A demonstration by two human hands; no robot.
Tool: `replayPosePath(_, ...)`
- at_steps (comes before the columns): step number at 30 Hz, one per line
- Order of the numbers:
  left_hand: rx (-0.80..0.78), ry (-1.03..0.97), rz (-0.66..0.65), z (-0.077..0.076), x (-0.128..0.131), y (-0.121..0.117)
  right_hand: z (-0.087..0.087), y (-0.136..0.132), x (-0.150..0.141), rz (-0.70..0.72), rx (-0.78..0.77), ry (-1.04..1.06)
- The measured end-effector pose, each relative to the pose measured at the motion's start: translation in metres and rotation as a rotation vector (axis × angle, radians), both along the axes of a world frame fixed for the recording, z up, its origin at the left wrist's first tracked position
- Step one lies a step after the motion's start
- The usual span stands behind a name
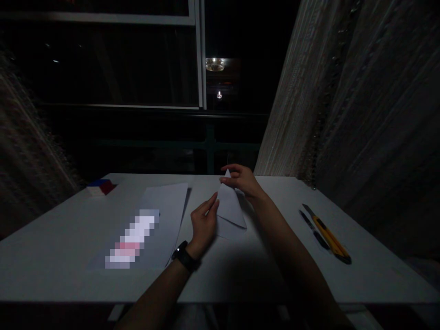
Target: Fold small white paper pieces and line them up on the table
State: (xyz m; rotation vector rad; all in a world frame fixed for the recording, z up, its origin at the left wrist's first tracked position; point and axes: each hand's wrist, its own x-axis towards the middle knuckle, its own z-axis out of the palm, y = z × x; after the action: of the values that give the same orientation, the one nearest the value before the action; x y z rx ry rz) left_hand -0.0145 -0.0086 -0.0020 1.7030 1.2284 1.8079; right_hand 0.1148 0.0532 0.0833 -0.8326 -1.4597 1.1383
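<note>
A folded white paper [231,207] with a pointed far tip lies on the white table [68,238] in dim light. My left hand [203,225], with a dark watch on its wrist, presses its fingers together against the paper's left edge. My right hand [242,179] pinches the pointed far tip of the same paper. Both forearms reach in from the bottom of the view.
A flat stack of white sheets [161,215] lies left of the hands. A coloured cube [100,186] sits at the far left corner. A yellow utility knife [332,238] and a dark pen [313,230] lie at the right. Curtains flank a dark window.
</note>
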Motion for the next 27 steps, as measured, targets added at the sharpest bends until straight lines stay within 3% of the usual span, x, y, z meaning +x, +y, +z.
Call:
replayPosePath(21,0.039,0.058,0.003,0.0011,-0.0018,0.0002,0.0028,-0.0035,-0.0016,-0.012,0.0,-0.001)
replayPosePath(27,0.066,0.078,0.036,0.0009,-0.0043,0.0003,0.0063,-0.0082,0.0008,0.051,-0.036,-0.066)
